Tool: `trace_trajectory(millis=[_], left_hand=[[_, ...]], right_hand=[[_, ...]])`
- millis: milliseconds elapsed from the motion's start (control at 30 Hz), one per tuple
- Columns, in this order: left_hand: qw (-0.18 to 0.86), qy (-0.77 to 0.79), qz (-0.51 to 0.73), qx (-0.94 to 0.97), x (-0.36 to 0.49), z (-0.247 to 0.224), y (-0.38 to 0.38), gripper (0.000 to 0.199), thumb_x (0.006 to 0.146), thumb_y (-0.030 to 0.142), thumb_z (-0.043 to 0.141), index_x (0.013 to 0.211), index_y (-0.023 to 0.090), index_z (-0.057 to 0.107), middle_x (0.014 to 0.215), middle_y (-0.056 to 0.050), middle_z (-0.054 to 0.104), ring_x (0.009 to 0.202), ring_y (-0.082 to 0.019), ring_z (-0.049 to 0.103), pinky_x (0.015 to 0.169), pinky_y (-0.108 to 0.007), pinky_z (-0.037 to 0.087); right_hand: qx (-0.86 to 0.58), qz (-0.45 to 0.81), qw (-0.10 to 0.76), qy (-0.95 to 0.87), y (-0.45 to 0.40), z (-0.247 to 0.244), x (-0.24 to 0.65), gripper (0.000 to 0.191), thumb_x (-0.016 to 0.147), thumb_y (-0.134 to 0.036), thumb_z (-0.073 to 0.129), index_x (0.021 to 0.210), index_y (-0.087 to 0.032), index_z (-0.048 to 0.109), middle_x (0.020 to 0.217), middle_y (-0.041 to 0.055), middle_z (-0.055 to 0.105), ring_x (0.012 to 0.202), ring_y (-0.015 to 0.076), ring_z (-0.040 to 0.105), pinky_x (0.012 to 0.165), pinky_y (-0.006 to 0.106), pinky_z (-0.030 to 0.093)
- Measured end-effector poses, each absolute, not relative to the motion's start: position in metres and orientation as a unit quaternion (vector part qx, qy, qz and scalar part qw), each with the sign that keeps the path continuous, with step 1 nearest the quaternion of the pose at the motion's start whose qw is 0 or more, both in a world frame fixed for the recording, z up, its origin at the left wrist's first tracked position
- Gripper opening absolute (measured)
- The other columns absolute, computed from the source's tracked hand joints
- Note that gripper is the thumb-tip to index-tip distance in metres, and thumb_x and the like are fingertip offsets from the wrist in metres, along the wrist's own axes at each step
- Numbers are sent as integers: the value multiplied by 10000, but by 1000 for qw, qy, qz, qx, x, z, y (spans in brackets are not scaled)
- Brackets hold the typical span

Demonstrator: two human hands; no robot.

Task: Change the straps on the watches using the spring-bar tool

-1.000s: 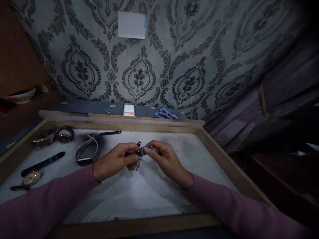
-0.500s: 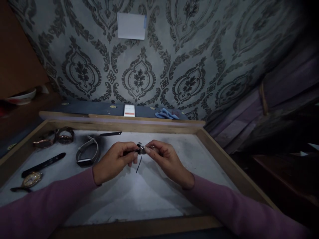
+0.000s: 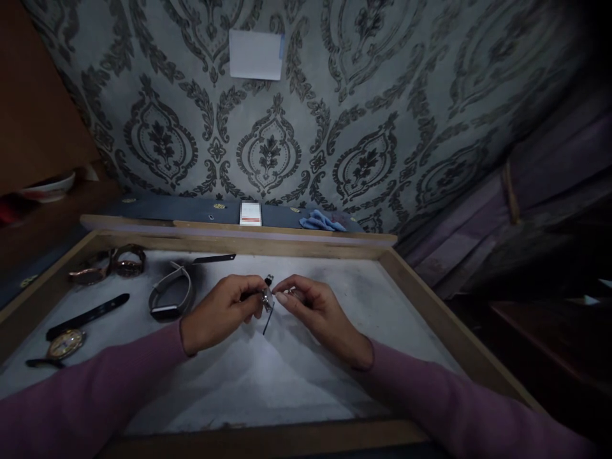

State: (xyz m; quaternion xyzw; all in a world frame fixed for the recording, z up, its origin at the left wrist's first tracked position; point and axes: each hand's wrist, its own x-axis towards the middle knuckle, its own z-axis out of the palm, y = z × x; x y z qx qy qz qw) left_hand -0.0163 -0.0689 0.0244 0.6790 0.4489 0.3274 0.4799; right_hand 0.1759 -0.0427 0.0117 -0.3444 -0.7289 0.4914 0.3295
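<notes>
Over the middle of a wood-framed tray [image 3: 306, 239], my left hand [image 3: 222, 312] pinches a small silver watch [image 3: 266, 298], with a piece of its dark strap [image 3: 269, 279] showing above the fingertips. My right hand [image 3: 318, 312] is closed just right of the watch, its thumb and fingers pressed together; something small and pale shows between them, too small to name. Below the watch a thin dark stick [image 3: 268, 320] stands out against the white surface. Left of my left hand lies a watch with a light looped band [image 3: 171, 293].
Two metal-banded watches [image 3: 109, 266] sit at the tray's back left, a gold-faced watch [image 3: 65, 344] with black straps at front left. A dark flat strip [image 3: 215, 258] lies near the back edge. Beyond are a small white box [image 3: 250, 214] and a blue cloth [image 3: 322, 220].
The watch has turned and moved slightly left and down, staying with my left hand. My right fingertips have come off its face. The whole view has shifted a little.
</notes>
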Motion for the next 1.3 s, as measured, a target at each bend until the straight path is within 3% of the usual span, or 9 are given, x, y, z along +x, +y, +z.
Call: trace_trajectory(millis=[200, 367, 467, 667, 800, 900, 1100, 1300], left_hand=[[425, 450, 352, 702, -15, 19, -72, 152, 852, 226, 469, 777, 162, 585, 667, 4, 591, 620, -130, 536, 604, -240, 394], [279, 458, 370, 759, -15, 27, -75, 165, 849, 173, 512, 823, 186, 674, 831, -33, 599, 827, -183, 552, 733, -285, 399], [259, 463, 373, 761, -15, 29, -77, 190, 847, 155, 516, 811, 204, 695, 795, -26, 580, 800, -180, 543, 704, -280, 395], [360, 462, 402, 704, -13, 26, -78, 104, 857, 170, 511, 909, 187, 599, 690, 22, 590, 624, -124, 530, 598, -241, 405], [526, 436, 442, 581, -8, 26, -77, 194, 897, 365, 505, 872, 174, 520, 794, -16, 590, 749, -165, 608, 598, -266, 496], [595, 411, 431, 540, -5, 24, -77, 280, 834, 428, 608, 872, 170, 506, 814, -19, 577, 778, -181, 627, 585, -274, 516], [601, 410, 409, 551, -8, 24, -74, 277, 791, 380, 655, 858, 162, 499, 687, 20, 558, 616, -120, 573, 497, -209, 436], [576, 440, 398, 562, -14, 29, -70, 263, 803, 395, 627, 858, 152, 542, 640, 45, 489, 561, -81, 457, 477, -185, 370]], right_hand=[[-309, 549, 309, -712, -42, 15, 173, 374, 866, -509, 580, 748, -155, 603, 637, -22, 488, 578, 94, 388, 519, 224, 300], [-307, 670, 261, -624, -42, 12, 170, 412, 808, -526, 634, 640, -173, 504, 481, -103, 283, 432, 52, 188, 418, 213, 143], [-317, 709, 260, -573, -43, 8, 169, 373, 765, -487, 688, 658, -172, 521, 439, -127, 259, 396, 42, 141, 399, 220, 94], [-335, 722, 293, -531, -43, 10, 168, 360, 707, -460, 743, 675, -160, 547, 429, -126, 299, 391, 36, 158, 395, 219, 78], [-360, 697, 338, -521, -43, 14, 168, 375, 708, -475, 738, 669, -168, 527, 421, -128, 284, 391, 36, 146, 392, 217, 79], [-365, 663, 350, -552, -43, 15, 168, 379, 716, -499, 726, 677, -164, 554, 436, -117, 292, 403, 42, 168, 399, 217, 112], [-336, 590, 356, -642, -43, 18, 169, 383, 747, -535, 692, 713, -168, 586, 627, -30, 507, 571, 95, 414, 538, 231, 334], [-349, 485, 339, -726, -48, 25, 180, 296, 938, -466, 464, 929, -181, 541, 670, -38, 423, 592, 110, 371, 552, 237, 320]])
